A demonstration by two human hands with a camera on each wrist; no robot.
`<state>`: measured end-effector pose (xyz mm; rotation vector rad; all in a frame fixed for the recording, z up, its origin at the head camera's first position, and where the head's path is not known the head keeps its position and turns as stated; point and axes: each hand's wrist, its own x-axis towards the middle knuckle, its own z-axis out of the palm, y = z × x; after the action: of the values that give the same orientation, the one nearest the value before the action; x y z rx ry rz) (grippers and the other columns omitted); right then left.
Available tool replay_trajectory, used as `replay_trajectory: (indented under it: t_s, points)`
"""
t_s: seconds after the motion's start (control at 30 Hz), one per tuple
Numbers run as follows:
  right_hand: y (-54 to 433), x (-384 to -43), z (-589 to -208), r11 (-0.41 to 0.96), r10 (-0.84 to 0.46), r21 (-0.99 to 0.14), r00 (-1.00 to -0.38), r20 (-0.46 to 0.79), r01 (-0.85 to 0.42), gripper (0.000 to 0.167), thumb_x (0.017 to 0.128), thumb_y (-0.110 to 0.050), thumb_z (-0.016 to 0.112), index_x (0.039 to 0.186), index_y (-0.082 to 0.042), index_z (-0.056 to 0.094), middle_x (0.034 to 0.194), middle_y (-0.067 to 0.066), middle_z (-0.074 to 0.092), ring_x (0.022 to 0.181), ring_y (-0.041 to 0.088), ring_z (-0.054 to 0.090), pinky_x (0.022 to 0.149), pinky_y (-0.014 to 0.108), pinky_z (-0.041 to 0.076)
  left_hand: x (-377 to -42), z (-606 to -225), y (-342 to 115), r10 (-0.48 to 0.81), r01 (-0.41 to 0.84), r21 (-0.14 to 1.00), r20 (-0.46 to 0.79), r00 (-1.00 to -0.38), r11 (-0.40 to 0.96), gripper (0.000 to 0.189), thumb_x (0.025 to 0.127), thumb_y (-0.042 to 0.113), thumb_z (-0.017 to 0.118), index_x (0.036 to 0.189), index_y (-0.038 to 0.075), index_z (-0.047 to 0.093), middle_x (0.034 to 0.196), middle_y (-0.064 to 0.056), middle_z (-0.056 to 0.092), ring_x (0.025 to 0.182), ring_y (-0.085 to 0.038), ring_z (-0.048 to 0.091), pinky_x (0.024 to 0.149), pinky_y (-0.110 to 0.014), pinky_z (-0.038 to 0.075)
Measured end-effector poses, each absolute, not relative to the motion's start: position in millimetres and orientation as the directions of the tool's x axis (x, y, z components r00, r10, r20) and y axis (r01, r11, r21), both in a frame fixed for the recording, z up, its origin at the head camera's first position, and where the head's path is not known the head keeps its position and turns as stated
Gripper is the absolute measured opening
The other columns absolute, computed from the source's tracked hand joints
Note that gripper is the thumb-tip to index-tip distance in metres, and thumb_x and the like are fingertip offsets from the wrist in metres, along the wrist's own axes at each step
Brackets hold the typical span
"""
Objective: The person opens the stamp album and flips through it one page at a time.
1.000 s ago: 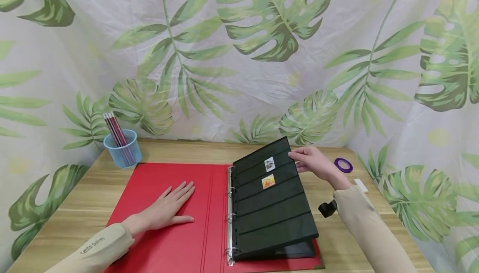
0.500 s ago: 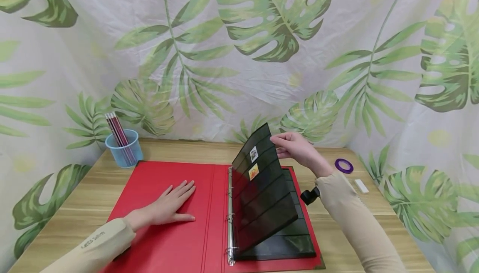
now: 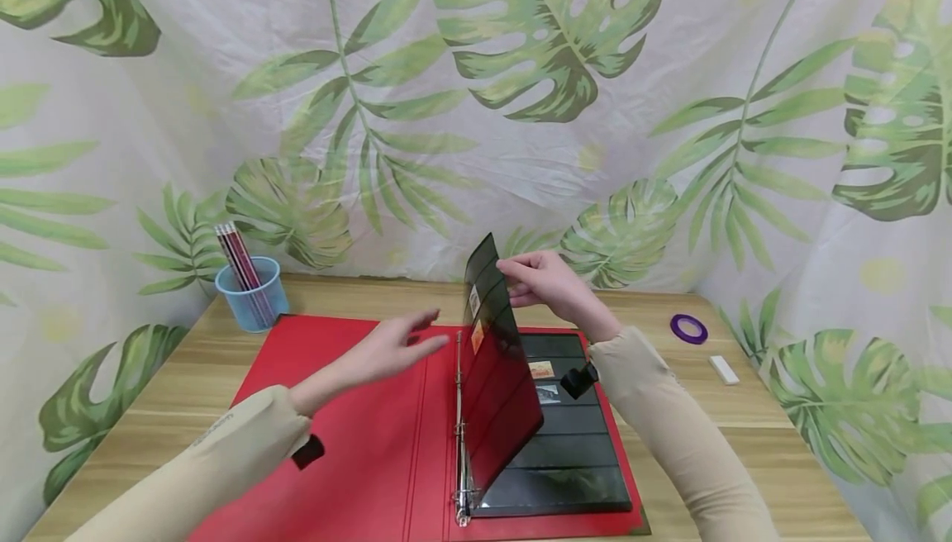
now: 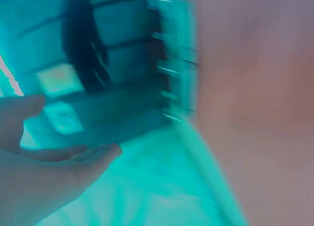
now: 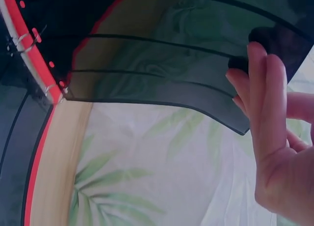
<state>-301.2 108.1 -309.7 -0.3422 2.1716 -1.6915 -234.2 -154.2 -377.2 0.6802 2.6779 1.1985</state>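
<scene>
1. One red ring binder (image 3: 434, 451) lies open on the bench (image 3: 788, 484).
2. The right hand (image 3: 549, 282) pinches the outer edge of a black page (image 3: 506, 410) near its far corner; the page stands steeply on the metal rings (image 3: 459, 429) and bears two small stamps (image 3: 478, 337).
3. The left hand (image 3: 388, 349) grasps nothing, its fingers extended above the red cover (image 3: 349, 451), near the page.
4. Beneath, a second page (image 3: 571, 447) lies flat, two stamps (image 3: 542, 370) showing.
5. A blue cup (image 3: 241, 311) of pencils (image 3: 238, 255) stands beside the binder's far left corner; a purple roll (image 3: 675, 330) and a white block (image 3: 724, 369) lie to the right.
</scene>
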Motion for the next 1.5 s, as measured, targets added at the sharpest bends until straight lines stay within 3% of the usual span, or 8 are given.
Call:
replay_trajectory:
  t_s: [0.17,0.33,0.67,0.83,1.0,1.13,1.27,1.5]
  points:
    - [95,-299,-309,0.270,-0.369,-0.962,-0.919,-0.135,0.033,0.040,0.099,-0.024,0.059,0.127,0.004,0.063,0.082,0.000,0.063,0.061,0.004,0.062,0.067,0.027,0.061,-238,-347,-125,0.439,0.262,0.849,0.040,-0.898,0.459,0.064,0.101,0.036,0.056,0.151,0.000,0.037,0.155,-0.018,0.043,0.140,-0.035,0.048,0.110,-0.050,0.045]
    - [87,-297,-311,0.304,-0.364,-0.953,-0.924,-0.112,-0.004,0.041,0.098,-0.029,0.061,0.127,0.000,0.065,0.113,0.015,0.069,0.068,0.008,0.070,0.071,0.032,0.063,-240,-338,-114,0.443,0.225,0.892,0.030,-0.896,0.393,0.062,0.102,0.035,0.054,0.151,0.001,0.037,0.151,-0.019,0.048,0.134,-0.033,0.054,0.108,-0.047,0.048]
    - [81,-293,-323,0.285,-0.461,-0.953,-0.886,-0.040,-0.105,0.038,0.100,-0.030,0.058,0.125,-0.002,0.064,0.116,0.018,0.071,0.091,0.021,0.076,0.083,0.041,0.061,-243,-334,-115,0.424,0.034,0.979,-0.055,-0.904,0.200,0.065,0.103,0.046,0.048,0.145,-0.003,0.038,0.144,-0.021,0.047,0.131,-0.031,0.054,0.107,-0.043,0.049]
    - [77,-289,-330,0.266,-0.523,-0.945,-0.852,0.025,-0.192,0.034,0.101,-0.022,0.058,0.128,-0.002,0.061,0.122,0.021,0.068,0.099,0.029,0.074,0.087,0.039,0.060,-243,-336,-120,0.375,-0.007,0.981,-0.081,-0.923,0.194,0.065,0.103,0.041,0.050,0.144,-0.004,0.029,0.138,-0.023,0.045,0.126,-0.031,0.052,0.107,-0.045,0.049]
    - [81,-287,-344,0.300,-0.596,-0.896,-0.798,0.091,-0.326,0.034,0.101,-0.021,0.058,0.130,-0.003,0.061,0.125,0.018,0.068,0.108,0.030,0.071,0.088,0.032,0.059,-240,-337,-132,0.325,-0.013,0.971,-0.093,-0.941,0.240,0.051,0.105,0.030,0.044,0.139,-0.005,0.031,0.126,-0.022,0.048,0.115,-0.027,0.052,0.102,-0.041,0.049]
    - [94,-288,-363,0.367,-0.611,-0.826,-0.780,0.132,-0.428,0.032,0.100,-0.022,0.059,0.128,-0.009,0.064,0.125,0.012,0.069,0.109,0.023,0.070,0.090,0.031,0.057,-236,-340,-148,0.296,0.008,0.947,-0.093,-0.951,0.323,0.050,0.105,0.025,0.038,0.144,-0.005,0.027,0.139,-0.026,0.045,0.124,-0.031,0.047,0.102,-0.042,0.044]
    - [116,-288,-384,0.420,-0.604,-0.797,-0.789,0.112,-0.434,0.034,0.100,-0.025,0.059,0.131,-0.010,0.063,0.132,0.011,0.066,0.115,0.025,0.068,0.096,0.036,0.056,-233,-345,-170,0.301,0.025,0.927,-0.096,-0.949,0.375,0.052,0.104,0.021,0.035,0.147,-0.006,0.023,0.146,-0.029,0.036,0.136,-0.039,0.037,0.107,-0.050,0.038]
    - [160,-289,-421,0.497,-0.572,-0.759,-0.817,0.079,-0.421,0.042,0.100,-0.026,0.059,0.136,-0.004,0.057,0.135,0.018,0.062,0.121,0.030,0.063,0.100,0.041,0.053,-228,-356,-211,0.318,0.016,0.913,-0.125,-0.940,0.407,0.066,0.106,0.021,0.038,0.154,-0.011,0.005,0.160,-0.036,0.007,0.148,-0.054,0.010,0.118,-0.067,0.020]
